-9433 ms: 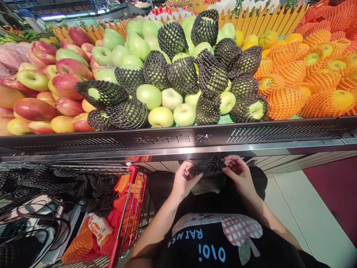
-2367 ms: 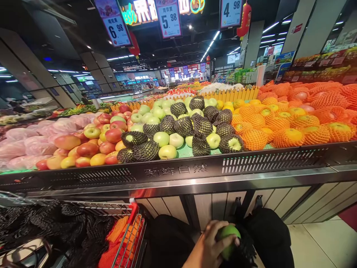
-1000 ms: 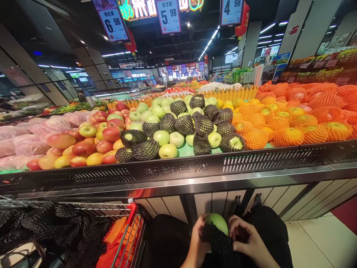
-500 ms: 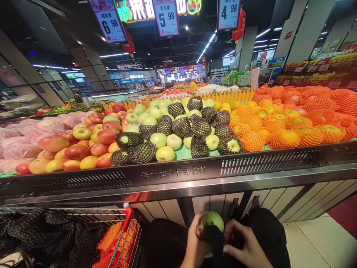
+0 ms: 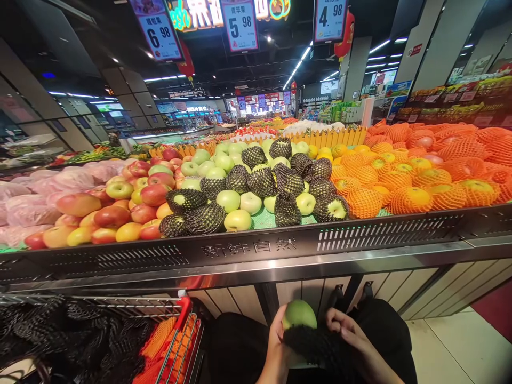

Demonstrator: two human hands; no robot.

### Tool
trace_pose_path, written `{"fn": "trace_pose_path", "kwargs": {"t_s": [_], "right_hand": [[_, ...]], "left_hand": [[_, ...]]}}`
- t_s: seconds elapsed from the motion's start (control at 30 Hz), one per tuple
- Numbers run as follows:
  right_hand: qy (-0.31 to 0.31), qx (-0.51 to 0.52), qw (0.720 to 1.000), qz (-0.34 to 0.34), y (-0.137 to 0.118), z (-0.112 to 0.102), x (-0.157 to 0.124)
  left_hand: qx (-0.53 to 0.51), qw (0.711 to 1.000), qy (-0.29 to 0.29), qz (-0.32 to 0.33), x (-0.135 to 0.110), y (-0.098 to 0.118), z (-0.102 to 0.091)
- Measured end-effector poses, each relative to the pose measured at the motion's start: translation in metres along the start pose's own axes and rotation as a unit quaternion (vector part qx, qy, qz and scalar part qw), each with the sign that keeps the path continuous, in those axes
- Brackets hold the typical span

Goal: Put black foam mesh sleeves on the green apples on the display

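My left hand (image 5: 277,341) is closed around the left side of a green apple (image 5: 300,312), low in front of my lap. A black foam net (image 5: 316,345) lies across the lower part of this apple and stretches to the right. At the net's right end, my right hand (image 5: 349,332) has its fingers curled in, gripping the net; the exact pinch is partly hidden against my dark clothes. Above my hands, the display holds loose green apples (image 5: 237,220) and others in black nets (image 5: 288,209).
A shopping cart (image 5: 184,314) at lower left holds a heap of black nets (image 5: 80,341) and orange nets (image 5: 160,346). The stand's black front rail (image 5: 256,246) runs above my hands. Red-yellow apples (image 5: 112,216) lie left, netted oranges (image 5: 410,198) right.
My right hand has moved away from the apple to the right and slightly up. The black net is now spread wider between the apple and that hand.
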State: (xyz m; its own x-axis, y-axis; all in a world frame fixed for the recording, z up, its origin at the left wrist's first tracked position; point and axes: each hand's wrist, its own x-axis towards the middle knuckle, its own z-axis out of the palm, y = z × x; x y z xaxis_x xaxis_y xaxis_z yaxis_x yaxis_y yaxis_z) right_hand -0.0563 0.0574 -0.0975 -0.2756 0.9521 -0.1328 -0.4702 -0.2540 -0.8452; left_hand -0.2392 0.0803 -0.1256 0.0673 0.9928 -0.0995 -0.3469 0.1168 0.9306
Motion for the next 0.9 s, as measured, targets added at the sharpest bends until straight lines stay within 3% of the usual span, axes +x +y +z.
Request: {"fn": "trace_pose_path", "kwargs": {"t_s": [0.17, 0.37, 0.5, 0.6, 0.77, 0.9], "right_hand": [[-0.040, -0.055, 0.997, 0.043, 0.004, -0.010, 0.001], [0.024, 0.043, 0.999, 0.004, -0.010, -0.003, 0.009], [0.043, 0.002, 0.999, 0.006, -0.007, 0.004, 0.018], [0.050, -0.014, 0.998, 0.020, 0.002, 0.004, 0.014], [0.075, 0.029, 0.996, 0.037, 0.017, -0.004, -0.009], [0.064, 0.014, 0.998, 0.007, 0.032, -0.005, -0.018]], "left_hand": [[0.004, 1.000, -0.007, -0.023, -0.003, -0.001, 0.000], [0.044, 0.986, -0.161, 0.022, -0.016, -0.009, -0.003], [0.021, 0.974, -0.224, 0.006, -0.027, -0.012, -0.001], [0.021, 0.982, -0.190, 0.000, -0.031, -0.017, -0.003], [0.003, 0.999, -0.038, 0.007, -0.032, -0.021, -0.007], [0.011, 0.998, -0.051, -0.018, -0.031, -0.009, 0.000]]}}
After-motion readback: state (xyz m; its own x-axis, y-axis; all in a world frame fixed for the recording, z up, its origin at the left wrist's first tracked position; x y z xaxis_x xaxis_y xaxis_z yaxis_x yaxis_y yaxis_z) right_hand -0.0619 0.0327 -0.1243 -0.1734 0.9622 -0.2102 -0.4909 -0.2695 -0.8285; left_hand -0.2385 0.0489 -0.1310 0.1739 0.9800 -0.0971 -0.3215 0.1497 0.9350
